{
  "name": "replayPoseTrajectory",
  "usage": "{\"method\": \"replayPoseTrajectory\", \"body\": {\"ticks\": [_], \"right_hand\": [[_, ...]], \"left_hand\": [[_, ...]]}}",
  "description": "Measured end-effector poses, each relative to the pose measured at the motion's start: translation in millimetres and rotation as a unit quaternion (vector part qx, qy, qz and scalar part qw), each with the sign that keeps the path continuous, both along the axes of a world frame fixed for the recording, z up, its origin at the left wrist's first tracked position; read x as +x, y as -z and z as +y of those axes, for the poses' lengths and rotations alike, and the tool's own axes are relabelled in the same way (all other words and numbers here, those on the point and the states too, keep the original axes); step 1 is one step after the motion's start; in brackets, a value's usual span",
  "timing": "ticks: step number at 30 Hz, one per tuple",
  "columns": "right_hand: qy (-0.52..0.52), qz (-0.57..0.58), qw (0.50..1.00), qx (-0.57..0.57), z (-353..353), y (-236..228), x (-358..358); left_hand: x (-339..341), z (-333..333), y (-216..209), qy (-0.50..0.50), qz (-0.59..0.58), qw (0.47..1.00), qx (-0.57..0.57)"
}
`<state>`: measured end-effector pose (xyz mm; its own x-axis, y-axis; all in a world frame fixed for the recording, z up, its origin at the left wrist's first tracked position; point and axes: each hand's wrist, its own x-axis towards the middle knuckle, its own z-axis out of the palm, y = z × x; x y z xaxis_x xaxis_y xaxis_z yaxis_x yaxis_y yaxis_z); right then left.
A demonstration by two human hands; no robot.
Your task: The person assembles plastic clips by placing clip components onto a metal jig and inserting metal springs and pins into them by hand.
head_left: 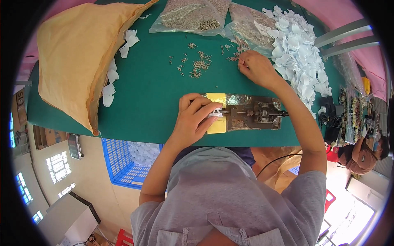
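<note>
Here, a small white plastic clip piece (214, 115) is pinched by the left hand (193, 119) at the brown metal press jig (254, 115); thin metal pins (234, 56) are pinched by the right hand (256, 67); a large pile of white plastic clip pieces (297, 53) is left unprocessed on the green table (152, 94).

Small white plastic piece (215, 115) on metal press jig (252, 113), yellow-padded.

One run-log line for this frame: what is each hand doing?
left hand: presses white plastic piece at metal jig | right hand: picks from small metal pins | surface: green table

Matt green cloth table cover (152, 94), dull metal press (254, 112), glossy plastic bags (184, 18)
</note>
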<state>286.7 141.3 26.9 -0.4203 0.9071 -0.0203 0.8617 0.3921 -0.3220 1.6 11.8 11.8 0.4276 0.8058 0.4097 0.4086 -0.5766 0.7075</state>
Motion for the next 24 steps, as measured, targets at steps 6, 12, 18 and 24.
{"method": "replayPoseTrajectory", "body": {"ticks": [6,12,18,24], "right_hand": [[-0.018,0.032,0.995,0.092,-19.0,-1.8,6.1],[-0.052,0.284,0.956,-0.048,-105.0,-52.9,-39.6],[-0.114,0.254,0.956,0.091,-119.2,-44.4,-54.5],[-0.12,0.223,0.961,0.11,-125.2,-42.1,-59.7]], "left_hand": [[0.6,0.4,-0.2,-0.006,-0.003,1.0,0.002],[-1.0,-1.1,0.1,-0.002,-0.008,1.0,-0.015],[0.6,-0.5,3.3,-0.007,-0.017,1.0,-0.009],[1.0,-0.6,3.7,-0.008,-0.025,1.0,-0.01]]}}
